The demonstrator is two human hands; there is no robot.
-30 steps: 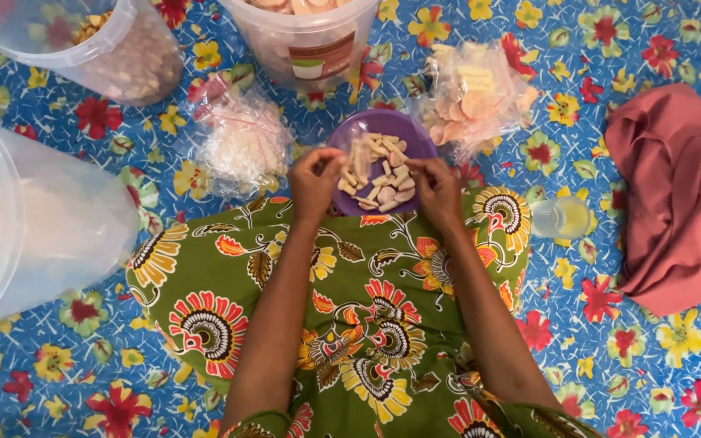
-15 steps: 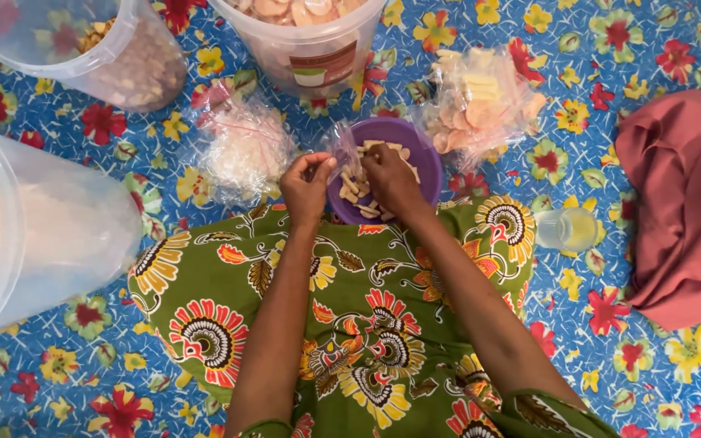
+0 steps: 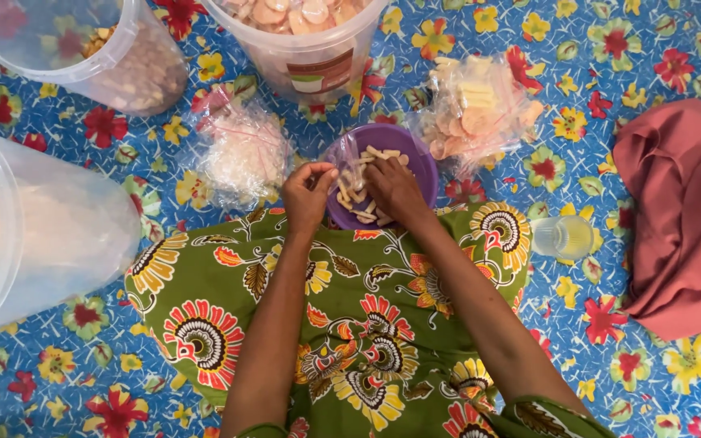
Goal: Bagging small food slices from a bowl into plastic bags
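The person sits on the floor, which is covered by a blue cloth (image 3: 626,32) printed all over with red and yellow flowers. A green patterned skirt (image 3: 342,324) spreads across the lap, and a purple bowl (image 3: 415,158) of pale stick-shaped snacks (image 3: 359,195) sits at the lap's far edge, right in front of both hands.

The left hand (image 3: 308,195) is at the bowl's left rim, its fingers pressed together on the edge of a clear plastic bag (image 3: 336,154) that lies over that side of the bowl. The right hand (image 3: 395,188) rests palm down in the bowl on the snacks, fingers curled; I cannot tell whether they grip any.

Around them: a knotted clear bag of white crackers (image 3: 245,154) just left of the bowl, a bag of mixed orange and yellow chips (image 3: 476,118) just right of it. Beyond stand two clear tubs, one with round crackers (image 3: 302,24), one tilted with brownish snacks (image 3: 83,49). A large clear bucket (image 3: 34,235) lies on its side at the left. To the right sit a small clear cup (image 3: 563,237) and, farther out, a crumpled dusty-pink cloth (image 3: 683,211).
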